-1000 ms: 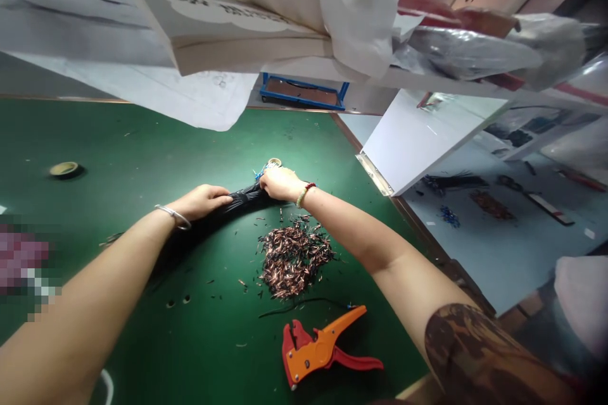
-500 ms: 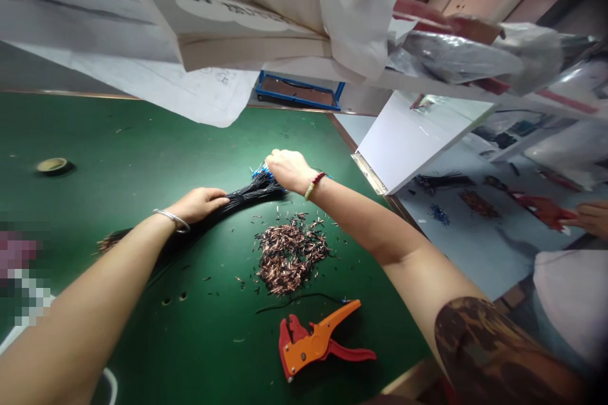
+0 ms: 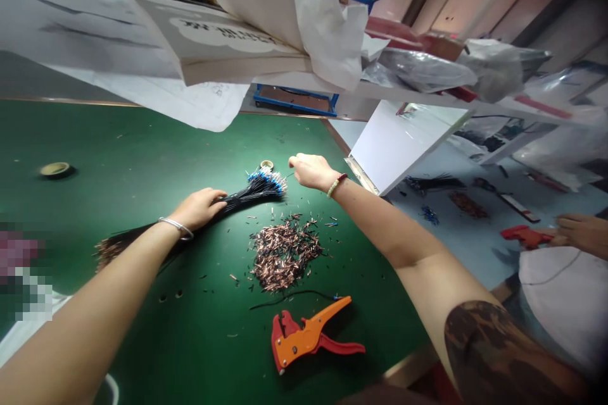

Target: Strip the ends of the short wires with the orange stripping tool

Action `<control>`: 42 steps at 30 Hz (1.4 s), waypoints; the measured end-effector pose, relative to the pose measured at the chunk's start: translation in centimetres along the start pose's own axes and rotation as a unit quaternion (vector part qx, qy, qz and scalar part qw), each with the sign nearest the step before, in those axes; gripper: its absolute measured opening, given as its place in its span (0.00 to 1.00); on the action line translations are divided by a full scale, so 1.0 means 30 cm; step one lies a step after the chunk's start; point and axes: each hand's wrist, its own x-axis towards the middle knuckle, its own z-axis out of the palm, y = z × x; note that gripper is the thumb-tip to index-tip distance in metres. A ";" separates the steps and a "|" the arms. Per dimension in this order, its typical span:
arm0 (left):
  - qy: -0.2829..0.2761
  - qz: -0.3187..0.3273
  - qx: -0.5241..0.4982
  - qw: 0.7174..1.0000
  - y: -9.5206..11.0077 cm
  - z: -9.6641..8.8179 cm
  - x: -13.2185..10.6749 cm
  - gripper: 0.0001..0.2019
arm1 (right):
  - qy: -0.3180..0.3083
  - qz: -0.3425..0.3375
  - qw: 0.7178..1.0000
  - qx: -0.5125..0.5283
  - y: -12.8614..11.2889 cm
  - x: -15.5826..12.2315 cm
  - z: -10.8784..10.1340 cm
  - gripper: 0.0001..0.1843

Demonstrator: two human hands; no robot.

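My left hand (image 3: 200,207) presses down on a bundle of thin black wires (image 3: 237,197) that lies across the green table (image 3: 133,158). The bundle's far end fans out into blue-tipped terminals (image 3: 268,180). My right hand (image 3: 310,169) is lifted just right of those tips, fingers pinched together on what looks like a single thin wire. A small tape roll (image 3: 266,165) sits just behind the blue tips.
A heap of stripped copper wire scraps (image 3: 284,252) lies in front of the bundle. An orange-and-red wire stripper (image 3: 308,336) rests near the table's front edge. Another tape roll (image 3: 54,169) sits far left. Papers (image 3: 199,44) overhang. A co-worker's hand (image 3: 579,232) holds a red tool at right.
My right hand has let go of the bundle's blue-tipped end and moved up and to the right, pinched. The blue tips now lie uncovered. My left hand stays on the wires.
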 end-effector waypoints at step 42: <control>0.033 -0.011 0.001 0.999 -0.035 0.054 -0.009 0.28 | -0.023 -0.017 0.999 -0.018 -0.074 -0.025 -0.072 0.17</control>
